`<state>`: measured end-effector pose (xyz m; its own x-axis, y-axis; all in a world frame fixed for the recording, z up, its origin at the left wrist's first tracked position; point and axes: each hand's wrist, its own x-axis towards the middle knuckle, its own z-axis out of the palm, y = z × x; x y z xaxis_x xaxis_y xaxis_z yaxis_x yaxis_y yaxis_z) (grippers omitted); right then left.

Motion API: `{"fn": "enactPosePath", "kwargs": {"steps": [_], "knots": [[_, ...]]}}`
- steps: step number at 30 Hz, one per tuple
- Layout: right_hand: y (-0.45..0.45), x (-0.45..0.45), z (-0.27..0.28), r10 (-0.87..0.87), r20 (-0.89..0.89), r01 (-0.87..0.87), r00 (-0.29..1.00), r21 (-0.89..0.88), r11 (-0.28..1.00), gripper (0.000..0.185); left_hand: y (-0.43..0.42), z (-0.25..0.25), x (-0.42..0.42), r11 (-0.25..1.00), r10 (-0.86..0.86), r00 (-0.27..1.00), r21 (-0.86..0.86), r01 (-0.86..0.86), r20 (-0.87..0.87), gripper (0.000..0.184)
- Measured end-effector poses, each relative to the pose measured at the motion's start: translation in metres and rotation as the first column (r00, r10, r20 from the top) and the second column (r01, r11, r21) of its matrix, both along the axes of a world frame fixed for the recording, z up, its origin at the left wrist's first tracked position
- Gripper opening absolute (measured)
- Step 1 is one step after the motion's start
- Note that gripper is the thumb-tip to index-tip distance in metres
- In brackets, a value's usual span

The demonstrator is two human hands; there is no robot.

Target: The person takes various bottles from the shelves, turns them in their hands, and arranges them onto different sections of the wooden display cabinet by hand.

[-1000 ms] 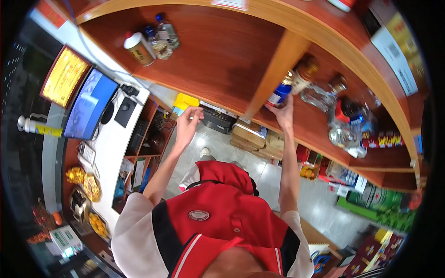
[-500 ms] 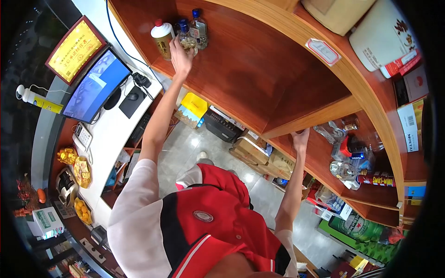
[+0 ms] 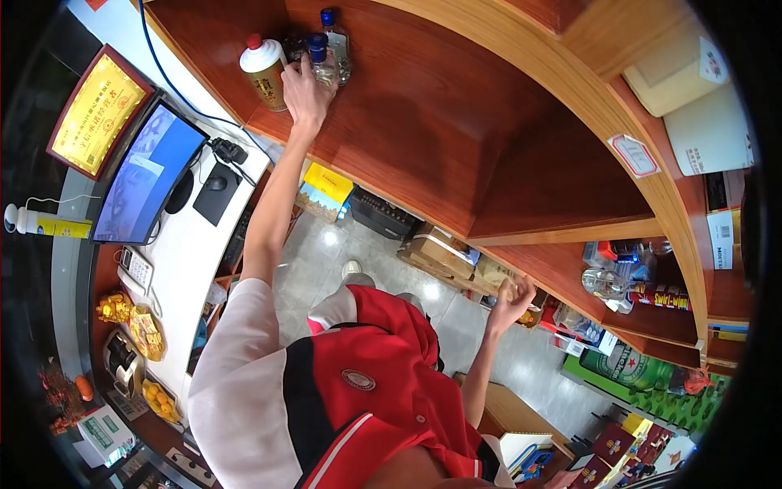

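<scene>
At the left end of the wooden shelf [image 3: 391, 106], my left hand [image 3: 306, 96] is closed around a small clear glass bottle [image 3: 326, 72] with a blue cap. A similar blue-capped bottle [image 3: 336, 41] stands right behind it. On the hand's other side is a white and gold-brown bottle [image 3: 265, 75] with a red cap. Something dark behind my fingers is mostly hidden. My right hand [image 3: 510, 305] hangs in the air below the shelf's front edge, fingers loosely bent and apart, with nothing visible in it.
A lower compartment on the right holds a glass jar [image 3: 604, 283] and a Swirl-wind can [image 3: 669, 300]. Cardboard boxes [image 3: 436, 254] and a black printer-like machine [image 3: 383, 215] stand below the shelf. To the left, a white desk [image 3: 183, 244] carries a monitor [image 3: 151, 175]. Part of a hand [image 3: 562, 480] shows at the bottom edge.
My right hand has come off the shelf's edge and moved down, away from the shelf. My left hand stays on the small bottle. The whole view has shifted and turned slightly.
</scene>
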<state>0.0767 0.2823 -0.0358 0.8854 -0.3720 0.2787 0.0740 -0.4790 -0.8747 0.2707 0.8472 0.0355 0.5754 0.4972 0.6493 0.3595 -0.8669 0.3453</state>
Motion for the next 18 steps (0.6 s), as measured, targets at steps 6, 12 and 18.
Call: {"fn": "enactPosePath", "kwargs": {"steps": [6, 12, 18], "knots": [[0.059, -0.048, -0.002, 0.271, -0.153, -0.25, 0.95, 0.144, 0.957, 0.015, -0.03, 0.013, -0.034, 0.956, -0.211, 0.973, -0.187, 0.225, 0.09, 0.085], [0.169, -0.004, 0.053, 0.711, -0.12, -0.434, 0.693, 0.718, 0.544, 0.036, -0.048, 0.043, -0.07, 0.391, -0.514, 0.797, -0.741, 0.546, 0.316, 0.069], [0.224, 0.022, 0.111, 0.758, 0.066, -0.465, 0.649, 0.823, 0.325, 0.053, -0.095, 0.069, -0.117, -0.256, -0.483, 0.618, -0.775, 0.578, 0.62, 0.068]]}}
